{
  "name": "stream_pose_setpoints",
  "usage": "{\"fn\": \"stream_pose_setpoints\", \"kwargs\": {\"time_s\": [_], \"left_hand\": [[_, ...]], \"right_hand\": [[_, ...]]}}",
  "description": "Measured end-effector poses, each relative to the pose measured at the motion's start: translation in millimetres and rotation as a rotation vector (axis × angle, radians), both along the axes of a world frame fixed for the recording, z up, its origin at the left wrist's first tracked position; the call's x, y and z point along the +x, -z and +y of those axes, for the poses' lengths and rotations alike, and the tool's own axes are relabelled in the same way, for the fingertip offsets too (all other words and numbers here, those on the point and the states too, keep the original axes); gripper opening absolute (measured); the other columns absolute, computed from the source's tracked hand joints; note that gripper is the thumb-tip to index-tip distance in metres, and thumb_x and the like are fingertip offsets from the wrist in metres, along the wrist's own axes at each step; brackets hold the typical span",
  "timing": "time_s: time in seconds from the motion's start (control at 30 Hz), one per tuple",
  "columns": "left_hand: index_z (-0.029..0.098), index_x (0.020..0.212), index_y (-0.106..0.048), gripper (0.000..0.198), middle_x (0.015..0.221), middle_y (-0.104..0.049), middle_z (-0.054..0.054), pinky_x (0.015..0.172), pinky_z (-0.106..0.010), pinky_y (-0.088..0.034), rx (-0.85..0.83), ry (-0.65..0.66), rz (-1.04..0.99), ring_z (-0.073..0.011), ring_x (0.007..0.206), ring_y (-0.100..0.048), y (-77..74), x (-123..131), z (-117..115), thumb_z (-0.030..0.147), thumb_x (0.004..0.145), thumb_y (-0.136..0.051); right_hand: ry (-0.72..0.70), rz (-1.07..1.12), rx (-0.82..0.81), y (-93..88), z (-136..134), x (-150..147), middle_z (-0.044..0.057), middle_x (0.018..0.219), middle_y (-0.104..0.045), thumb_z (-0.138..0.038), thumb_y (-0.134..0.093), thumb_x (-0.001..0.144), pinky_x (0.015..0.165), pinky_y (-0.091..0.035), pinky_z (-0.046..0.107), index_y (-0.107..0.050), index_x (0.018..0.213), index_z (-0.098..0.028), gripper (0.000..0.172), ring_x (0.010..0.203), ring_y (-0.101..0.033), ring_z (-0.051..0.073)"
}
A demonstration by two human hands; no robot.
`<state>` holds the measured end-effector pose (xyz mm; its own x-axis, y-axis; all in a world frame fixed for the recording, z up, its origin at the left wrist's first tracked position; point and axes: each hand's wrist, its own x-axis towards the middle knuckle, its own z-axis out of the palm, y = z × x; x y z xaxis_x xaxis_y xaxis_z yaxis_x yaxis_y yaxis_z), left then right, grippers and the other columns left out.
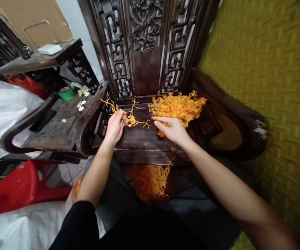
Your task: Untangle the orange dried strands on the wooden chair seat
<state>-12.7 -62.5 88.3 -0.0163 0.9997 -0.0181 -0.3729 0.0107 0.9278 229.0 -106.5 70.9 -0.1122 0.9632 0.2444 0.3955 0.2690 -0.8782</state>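
Observation:
My left hand is closed, thumb and fingers pinching orange branched sprigs that look like thin plastic stems. Their forked ends stick out on both sides of the hand, above the dark wooden chair seat. Over the right part of the seat, my right hand has its thumb and forefinger stretched out and slightly apart, with nothing visible between them. Just behind it lies a heap of tangled orange sprigs. Its other fingers are partly hidden.
Below the seat's front edge is another mass of orange stems. Small orange scraps lie on the seat. To the left stand a side table with green tape and white flower pieces, and a red plastic stool.

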Motion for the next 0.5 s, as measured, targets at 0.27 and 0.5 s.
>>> {"fn": "stream_pose_setpoints", "kwargs": {"time_s": [0.27, 0.5], "left_hand": [[0.015, 0.091, -0.069, 0.033, 0.086, -0.065, 0.000, 0.069, -0.024, -0.050, 0.054, 0.259, 0.083, -0.0098, 0.072, -0.061, -0.4, 17.8, -15.9, 0.022, 0.066, -0.090], [0.013, 0.076, -0.073, 0.022, 0.070, -0.068, -0.002, 0.058, -0.022, -0.045, 0.015, 0.259, 0.207, -0.0104, 0.061, -0.061, -2.7, 21.8, -19.8, 0.012, 0.061, -0.088]], "right_hand": [[-0.026, -0.287, 0.315, -7.5, -9.7, -14.8, 0.008, 0.092, -0.071, -0.049, -0.070, 0.092, 0.077, -0.053, 0.036, -0.073, 0.128, -0.019, 0.047, 0.080, -0.065, 0.021], [0.007, -0.123, 0.327, -7.4, -4.2, -7.8, 0.006, 0.087, -0.070, -0.034, -0.059, 0.099, 0.080, -0.050, 0.034, -0.072, 0.086, -0.019, 0.023, 0.083, -0.065, 0.019]]}}
